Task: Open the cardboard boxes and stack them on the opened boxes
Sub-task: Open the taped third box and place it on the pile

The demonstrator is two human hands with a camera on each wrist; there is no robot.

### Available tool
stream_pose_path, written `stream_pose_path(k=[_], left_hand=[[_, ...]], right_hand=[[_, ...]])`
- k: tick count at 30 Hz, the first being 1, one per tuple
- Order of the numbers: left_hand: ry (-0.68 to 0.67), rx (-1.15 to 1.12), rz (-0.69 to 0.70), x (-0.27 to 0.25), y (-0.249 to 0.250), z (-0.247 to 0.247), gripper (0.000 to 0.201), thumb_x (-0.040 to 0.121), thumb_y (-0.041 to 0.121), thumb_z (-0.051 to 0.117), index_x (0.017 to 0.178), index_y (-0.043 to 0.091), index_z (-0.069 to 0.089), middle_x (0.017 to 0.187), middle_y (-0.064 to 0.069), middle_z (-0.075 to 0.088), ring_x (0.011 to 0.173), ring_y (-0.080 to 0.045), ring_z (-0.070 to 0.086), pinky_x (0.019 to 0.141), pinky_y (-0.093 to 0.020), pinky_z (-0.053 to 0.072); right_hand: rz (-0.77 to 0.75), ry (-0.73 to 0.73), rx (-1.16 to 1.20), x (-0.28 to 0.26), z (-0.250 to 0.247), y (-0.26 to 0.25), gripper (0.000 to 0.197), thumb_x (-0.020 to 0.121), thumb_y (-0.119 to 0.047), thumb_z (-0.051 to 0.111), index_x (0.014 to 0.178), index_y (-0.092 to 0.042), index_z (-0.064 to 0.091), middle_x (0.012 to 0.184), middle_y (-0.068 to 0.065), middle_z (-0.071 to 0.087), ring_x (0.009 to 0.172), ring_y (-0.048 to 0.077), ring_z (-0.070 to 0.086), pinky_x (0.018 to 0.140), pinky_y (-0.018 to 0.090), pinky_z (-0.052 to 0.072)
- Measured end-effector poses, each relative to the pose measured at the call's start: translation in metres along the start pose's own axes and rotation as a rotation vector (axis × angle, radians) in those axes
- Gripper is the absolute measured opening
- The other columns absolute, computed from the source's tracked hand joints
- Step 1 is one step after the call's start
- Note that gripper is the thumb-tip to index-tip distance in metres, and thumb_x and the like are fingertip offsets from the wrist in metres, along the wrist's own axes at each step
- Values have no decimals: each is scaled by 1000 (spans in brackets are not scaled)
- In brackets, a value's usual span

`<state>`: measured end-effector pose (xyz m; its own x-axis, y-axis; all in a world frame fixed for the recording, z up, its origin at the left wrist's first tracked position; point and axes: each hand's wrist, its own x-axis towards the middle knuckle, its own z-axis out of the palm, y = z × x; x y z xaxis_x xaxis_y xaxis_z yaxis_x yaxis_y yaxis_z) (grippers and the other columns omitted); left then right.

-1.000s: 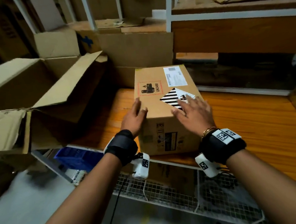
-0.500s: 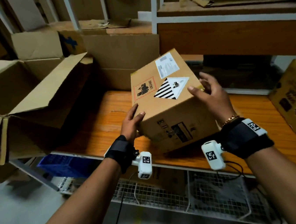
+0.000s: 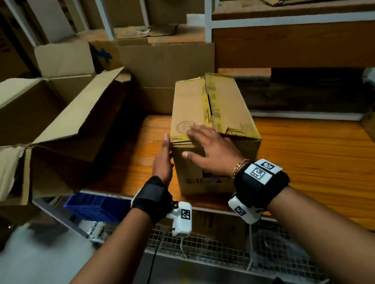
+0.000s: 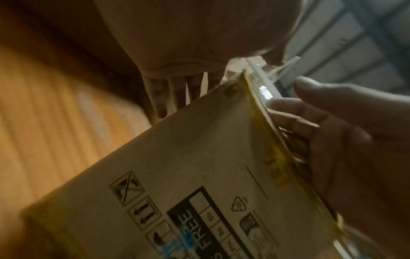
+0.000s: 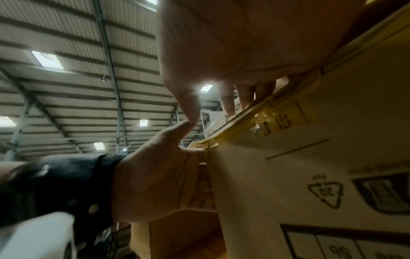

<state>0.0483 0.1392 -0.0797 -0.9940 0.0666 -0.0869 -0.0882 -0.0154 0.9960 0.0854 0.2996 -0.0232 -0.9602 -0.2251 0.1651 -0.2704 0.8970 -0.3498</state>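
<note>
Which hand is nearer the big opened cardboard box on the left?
Left. The left hand touches the small sealed box's left side, facing the opened cardboard box; the right hand lies atop it.

The box [image 3: 211,118] is brown with yellowed tape and black printed symbols; the shelf [image 3: 321,151] is orange wood with visible grain; the crate [image 3: 91,206] is blue; the wrist bands [image 3: 261,180] are black with black-and-white square markers.
</note>
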Motion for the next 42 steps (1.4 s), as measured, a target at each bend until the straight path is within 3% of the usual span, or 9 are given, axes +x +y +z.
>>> stream_pose_path(k=[6, 12, 17, 21, 23, 29, 34, 38, 42], left_hand=[[85, 561, 332, 8, 19, 14, 102, 72, 78, 59, 152, 23, 27, 152, 0, 35, 137, -16, 37, 112, -34, 34], [130, 846, 374, 6, 22, 25, 98, 73, 81, 53, 150, 25, 29, 150, -1, 35, 133, -19, 42, 103, -34, 41], [150, 830, 408, 6, 22, 25, 89, 76, 83, 45, 143, 25, 39, 142, 1, 46, 126, -16, 48, 100, -35, 45], [288, 688, 358, 10, 36, 11, 61, 90, 72, 32, 116, 23, 57, 108, -2, 65, 99, -21, 60, 75, -32, 42], [391, 464, 240, 15, 31, -3, 65, 91, 71, 32, 132, 23, 48, 116, -7, 65, 100, -23, 61, 85, -34, 45], [737, 773, 229, 5, 20, -26, 105, 81, 64, 59, 156, 26, -3, 164, -5, -2, 149, -29, 6, 116, -54, 12], [306, 1200, 485, 23, 39, -18, 45, 95, 37, 37, 137, 35, 52, 152, 3, 40, 142, -19, 31, 117, -44, 18], [21, 1276, 329, 47, 44, 10, 81, 82, 71, 9, 146, 30, 38, 158, -3, 30, 142, -23, 30, 111, -46, 34], [-12, 1120, 185, 50, 42, 23, 101, 72, 88, 31, 152, 26, 28, 162, -5, 15, 141, -33, 32, 113, -49, 33]], right_hand=[[84, 167, 105, -8, -34, 34, 67, 96, -57, 46, 154, -32, 24, 165, -8, 12, 150, 16, 16, 118, 48, 26], [287, 223, -170, -26, -50, 87, 65, 93, -59, 47, 150, -33, 33, 163, 1, 19, 150, 30, 13, 121, 49, 14], [475, 58, 33, -32, -35, 104, 72, 87, -79, 32, 150, -44, 29, 166, -5, 6, 148, 33, 22, 116, 52, 26], [502, 43, 37, -33, -41, 108, 80, 82, -84, 30, 151, -44, 26, 166, -6, 7, 147, 31, 24, 114, 51, 29], [516, 34, 26, -33, -42, 107, 83, 82, -85, 29, 152, -42, 24, 166, -7, 8, 147, 31, 23, 114, 50, 28], [539, -18, 15, -31, -43, 103, 88, 81, -86, 29, 155, -40, 16, 166, -6, 5, 149, 32, 17, 115, 56, 26], [536, -88, -8, -27, -50, 104, 89, 83, -84, 31, 156, -36, 14, 165, -3, 5, 148, 35, 16, 114, 55, 27], [539, -139, -19, -21, -57, 110, 89, 84, -81, 36, 156, -33, 14, 159, 1, 13, 142, 37, 21, 111, 52, 31], [562, -151, 89, -12, -56, 114, 95, 81, -77, 50, 156, -31, 15, 157, 4, 16, 143, 37, 21, 114, 51, 28]])
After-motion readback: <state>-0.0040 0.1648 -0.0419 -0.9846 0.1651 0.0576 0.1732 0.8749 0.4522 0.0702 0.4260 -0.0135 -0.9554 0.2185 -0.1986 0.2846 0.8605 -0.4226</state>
